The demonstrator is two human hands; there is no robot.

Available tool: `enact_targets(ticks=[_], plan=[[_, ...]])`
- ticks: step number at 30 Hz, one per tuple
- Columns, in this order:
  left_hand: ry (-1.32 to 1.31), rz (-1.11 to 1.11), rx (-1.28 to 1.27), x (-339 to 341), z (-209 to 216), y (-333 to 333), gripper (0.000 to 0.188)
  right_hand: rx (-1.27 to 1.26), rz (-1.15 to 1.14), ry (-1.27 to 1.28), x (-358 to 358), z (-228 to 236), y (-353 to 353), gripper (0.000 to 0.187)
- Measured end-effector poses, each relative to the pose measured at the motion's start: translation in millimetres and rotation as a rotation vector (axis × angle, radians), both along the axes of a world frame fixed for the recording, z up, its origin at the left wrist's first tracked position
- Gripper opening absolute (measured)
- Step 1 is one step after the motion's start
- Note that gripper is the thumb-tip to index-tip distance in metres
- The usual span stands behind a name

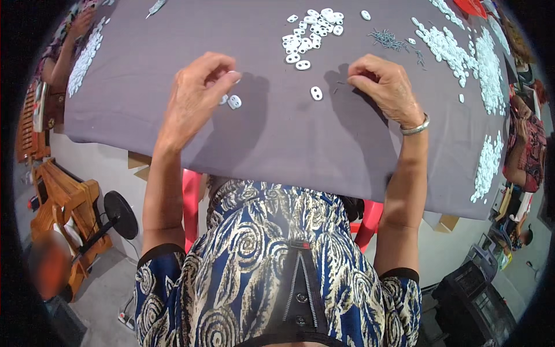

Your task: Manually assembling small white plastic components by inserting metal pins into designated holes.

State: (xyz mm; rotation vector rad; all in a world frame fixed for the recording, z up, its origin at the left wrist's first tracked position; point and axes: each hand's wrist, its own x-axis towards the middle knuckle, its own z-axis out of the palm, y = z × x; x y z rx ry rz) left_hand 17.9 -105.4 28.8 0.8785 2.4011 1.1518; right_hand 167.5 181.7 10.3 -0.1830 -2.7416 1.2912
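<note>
My left hand is closed in a pinch above the table, with the edge of a white plastic piece just showing at its fingertips. Below those fingers lie a white oval two-hole piece and another one, partly hidden by the hand. My right hand, wearing a metal bracelet, pinches thumb and forefinger together; what they hold, if anything, is too small to make out. Small dark screws lie beside its fingertips. Between both hands rests a single white oval piece with two dark holes.
On the grey tablecloth, a cluster of white oval pieces lies beyond my hands. Right of it is a pile of dark screws. Heaps of small white pieces cover the right side, near a red dish. Other people sit at both sides.
</note>
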Motion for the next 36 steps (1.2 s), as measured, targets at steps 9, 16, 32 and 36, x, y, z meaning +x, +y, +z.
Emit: enact_targets(ticks=[9,16,32,36], plan=[[0.216,-0.123,0.128,11.0,8.7,23.2,0.017,0.168,0.059,0.074,-7.2,-12.9,-13.1,0.01],[0.277,-0.363,0.107,35.8,-11.0,69.6,0.016,0.083,-0.068,0.13,-9.1,-15.1,-12.2,0.009],[0.365,-0.459,0.069,35.7,-32.1,77.9,0.017,0.021,-0.199,0.143,-12.0,-25.9,-8.6,0.013],[0.34,-0.466,0.086,34.6,-32.3,77.6,0.015,-0.048,-0.234,0.09,-12.5,-29.8,-4.0,0.013]])
